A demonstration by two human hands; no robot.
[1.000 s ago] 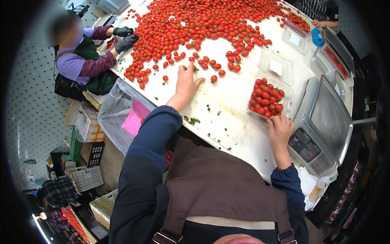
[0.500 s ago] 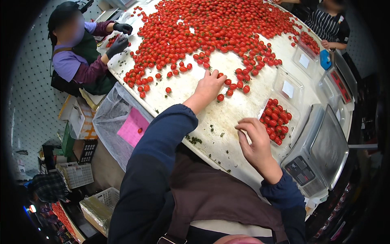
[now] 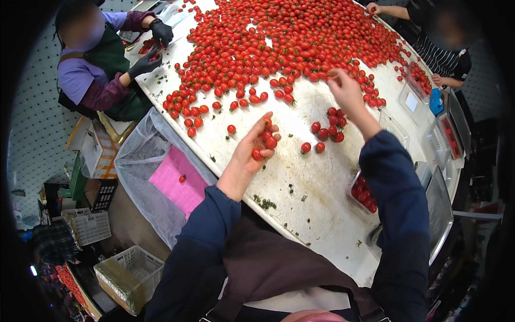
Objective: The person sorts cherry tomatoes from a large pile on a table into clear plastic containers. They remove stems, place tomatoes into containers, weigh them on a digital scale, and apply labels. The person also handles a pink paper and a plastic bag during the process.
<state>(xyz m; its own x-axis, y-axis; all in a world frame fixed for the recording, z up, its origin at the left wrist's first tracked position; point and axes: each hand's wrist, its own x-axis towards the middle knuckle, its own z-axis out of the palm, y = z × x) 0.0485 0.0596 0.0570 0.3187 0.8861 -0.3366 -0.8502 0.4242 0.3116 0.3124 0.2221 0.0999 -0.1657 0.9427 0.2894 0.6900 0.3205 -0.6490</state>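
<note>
My left hand (image 3: 251,149) is turned palm up above the near part of the table, fingers curled around several cherry tomatoes (image 3: 270,141). At the edge of the big heap of cherry tomatoes (image 3: 300,37), my right hand (image 3: 346,91) has its fingers and thumb bent together in a pinch; whatever lies between the tips is hidden. A loose group of cherry tomatoes (image 3: 332,121) rests between my hands. Under my right forearm, a clear plastic box of cherry tomatoes (image 3: 365,194) is partly covered by the sleeve.
Steel-topped scales (image 3: 441,209) stand at the right, with clear tubs (image 3: 412,102) beyond. Green stem scraps (image 3: 264,203) dot the white table (image 3: 322,214). A clear plastic bag (image 3: 137,155) hangs by the left edge. A person with black gloves (image 3: 146,63) works far left, another far right (image 3: 442,59).
My left hand has drawn back from the heap, now turned up with tomatoes in it. The right hand has moved from beside the box out to the heap's edge. The view has shifted slightly.
</note>
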